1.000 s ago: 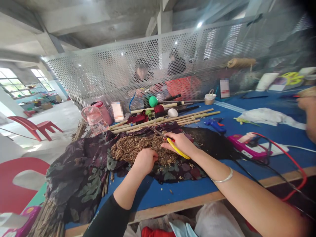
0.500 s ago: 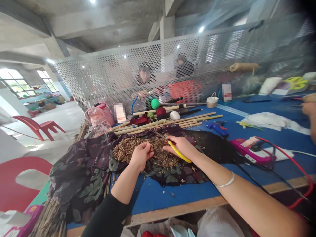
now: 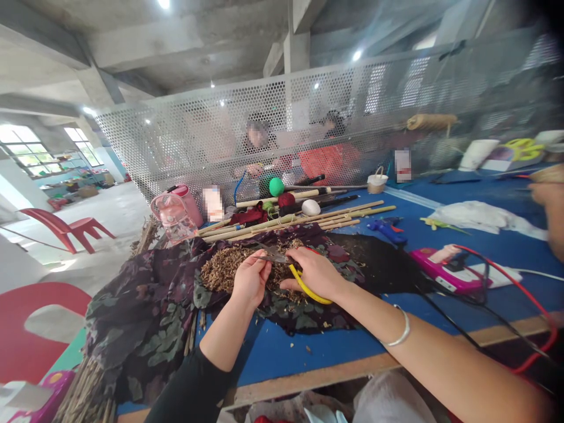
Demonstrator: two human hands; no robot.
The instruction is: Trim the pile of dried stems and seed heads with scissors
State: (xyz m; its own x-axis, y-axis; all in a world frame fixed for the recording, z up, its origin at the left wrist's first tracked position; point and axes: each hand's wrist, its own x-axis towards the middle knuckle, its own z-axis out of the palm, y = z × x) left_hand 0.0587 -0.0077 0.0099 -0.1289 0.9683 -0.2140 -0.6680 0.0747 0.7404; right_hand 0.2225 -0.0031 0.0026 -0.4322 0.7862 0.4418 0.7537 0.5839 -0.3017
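Scissors with a yellow handle [image 3: 304,288] are in my right hand [image 3: 318,274], its fingers wrapped round the grips. Their blades point left and reach the fingertips of my left hand [image 3: 249,282]. That hand is closed in a pinch, and what it holds is too small to make out. Under both hands lies a heap of small brown dried plant pieces [image 3: 220,271]. The heap rests on a dark floral cloth [image 3: 158,294] spread over the table's blue top [image 3: 264,352].
Behind the heap lie bamboo sticks [image 3: 282,222], a green ball [image 3: 277,187] and a white ball [image 3: 311,207]. A blue glue gun [image 3: 390,230] and a pink power strip [image 3: 445,273] with cables lie at right. Past a perforated metal screen [image 3: 185,135] sit two people. Another person's hand [image 3: 550,205] shows at far right.
The scissors have swung leftward and lower, so their blades now meet my left fingertips. My right hand has moved slightly left, and my left hand has turned and shifted a little.
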